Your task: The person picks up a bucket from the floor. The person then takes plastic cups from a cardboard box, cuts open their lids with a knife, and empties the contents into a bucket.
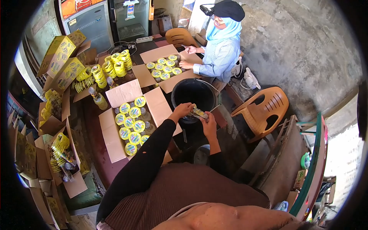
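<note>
Grey wall (pixel 291 46) beyond; fingers (pixel 207 115) pinch yellow-and-clear, glossy plastic (pixel 199 113).

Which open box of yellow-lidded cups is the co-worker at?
The farther box, the co-worker's hand at its edge; the nearer box lies beside the wearer's left arm.

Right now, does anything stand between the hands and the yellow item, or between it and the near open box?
Nothing visible before the item: left hand and right hand are both on the yellow item. Toward the near box, the left hand and the right flap lie between.
</note>
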The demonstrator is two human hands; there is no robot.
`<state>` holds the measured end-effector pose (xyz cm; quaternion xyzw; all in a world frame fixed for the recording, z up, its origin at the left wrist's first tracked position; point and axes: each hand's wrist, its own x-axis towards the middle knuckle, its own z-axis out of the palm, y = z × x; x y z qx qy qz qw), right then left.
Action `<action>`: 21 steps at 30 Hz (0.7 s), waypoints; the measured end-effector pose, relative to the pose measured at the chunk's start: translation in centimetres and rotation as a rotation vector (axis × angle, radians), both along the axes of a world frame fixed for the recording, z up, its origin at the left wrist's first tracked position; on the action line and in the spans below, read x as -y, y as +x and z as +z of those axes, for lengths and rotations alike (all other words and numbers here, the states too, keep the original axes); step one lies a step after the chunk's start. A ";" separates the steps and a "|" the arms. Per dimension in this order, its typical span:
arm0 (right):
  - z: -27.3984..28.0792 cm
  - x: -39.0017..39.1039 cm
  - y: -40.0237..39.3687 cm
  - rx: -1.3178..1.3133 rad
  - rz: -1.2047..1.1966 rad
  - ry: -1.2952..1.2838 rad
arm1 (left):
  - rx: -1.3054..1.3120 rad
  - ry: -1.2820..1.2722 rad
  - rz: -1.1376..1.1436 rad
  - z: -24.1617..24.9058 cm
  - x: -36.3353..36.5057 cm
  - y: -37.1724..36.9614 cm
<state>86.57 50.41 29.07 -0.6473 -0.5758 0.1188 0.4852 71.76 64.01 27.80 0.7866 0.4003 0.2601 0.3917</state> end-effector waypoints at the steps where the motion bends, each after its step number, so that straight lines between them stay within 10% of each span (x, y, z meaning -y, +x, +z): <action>1: 0.0 0.0 -0.1 -0.054 -0.003 -0.029 | -0.012 0.012 -0.012 -0.2 -0.1 0.0; 21: 5.4 1.2 -0.8 0.294 0.019 -0.181 | -0.480 0.618 -0.142 -1.1 1.6 -0.2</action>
